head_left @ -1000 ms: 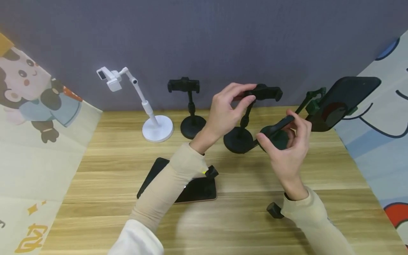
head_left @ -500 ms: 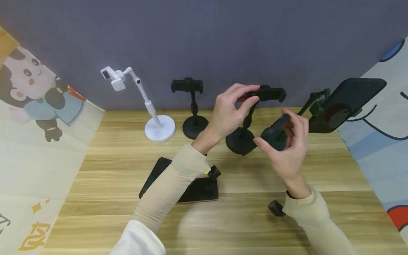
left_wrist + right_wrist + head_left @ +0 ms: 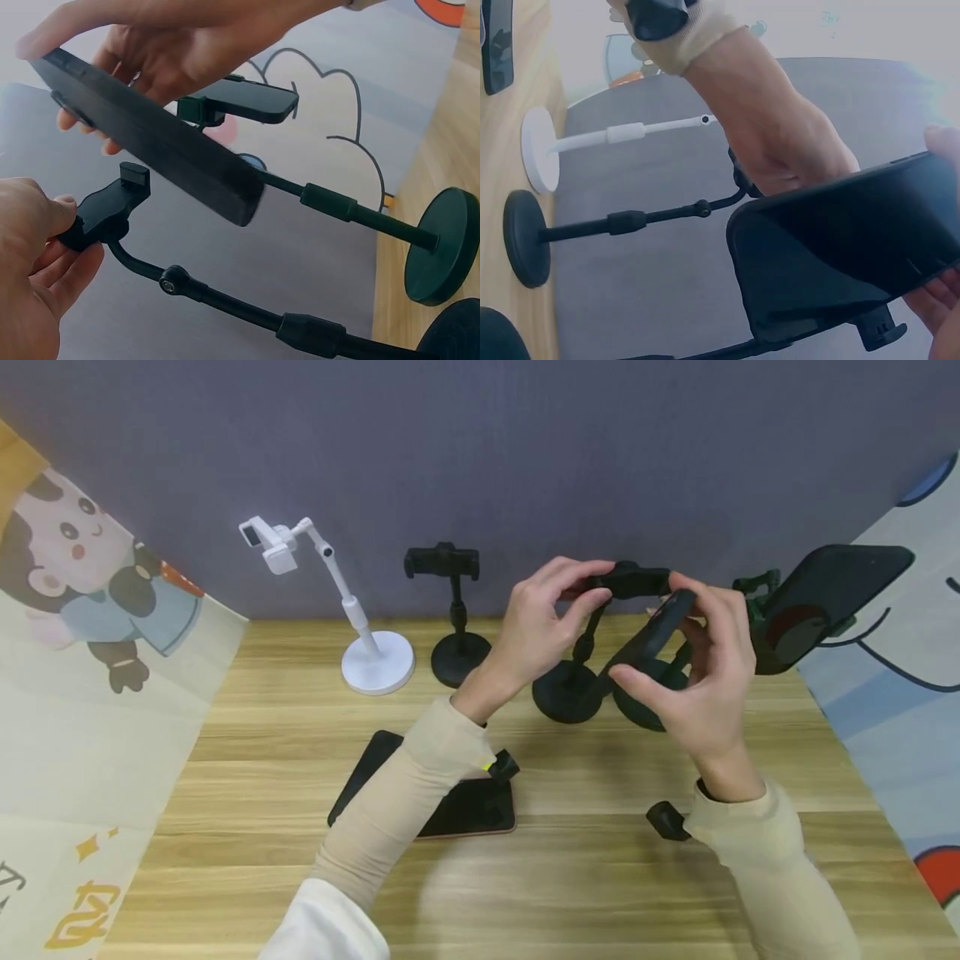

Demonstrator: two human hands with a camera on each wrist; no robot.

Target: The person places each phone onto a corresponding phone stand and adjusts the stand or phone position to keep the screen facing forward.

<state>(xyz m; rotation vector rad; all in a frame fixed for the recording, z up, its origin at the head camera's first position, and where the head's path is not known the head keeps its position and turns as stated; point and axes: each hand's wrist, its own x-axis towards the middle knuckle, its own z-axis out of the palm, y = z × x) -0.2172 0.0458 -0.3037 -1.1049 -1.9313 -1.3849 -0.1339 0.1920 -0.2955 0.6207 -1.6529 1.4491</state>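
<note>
My left hand (image 3: pixel 543 618) pinches one end of the black clamp (image 3: pixel 105 206) on top of a black phone stand (image 3: pixel 567 691). In my right hand (image 3: pixel 708 668) is a dark smartphone (image 3: pixel 157 139), gripped by its edges between thumb and fingers. The phone hangs tilted just in front of the clamp, apart from it in the left wrist view. Its dark screen shows in the right wrist view, where the phone hides most of the clamp. Behind my right hand stands a dark green phone stand (image 3: pixel 442 244) with another smartphone (image 3: pixel 832 602) held in its clamp.
A white phone stand (image 3: pixel 377 662) and another black phone stand (image 3: pixel 459 658) are lined up along the grey back panel (image 3: pixel 480 468). Two more smartphones (image 3: pixel 472 807) lie overlapping on the wooden table, partly under my left forearm. Cartoon-printed panels (image 3: pixel 67 693) flank the table.
My right hand has risen and moved to the right with the smartphone, closer to the clamp. My left hand keeps its pinch on the clamp; the view has shifted slightly.
</note>
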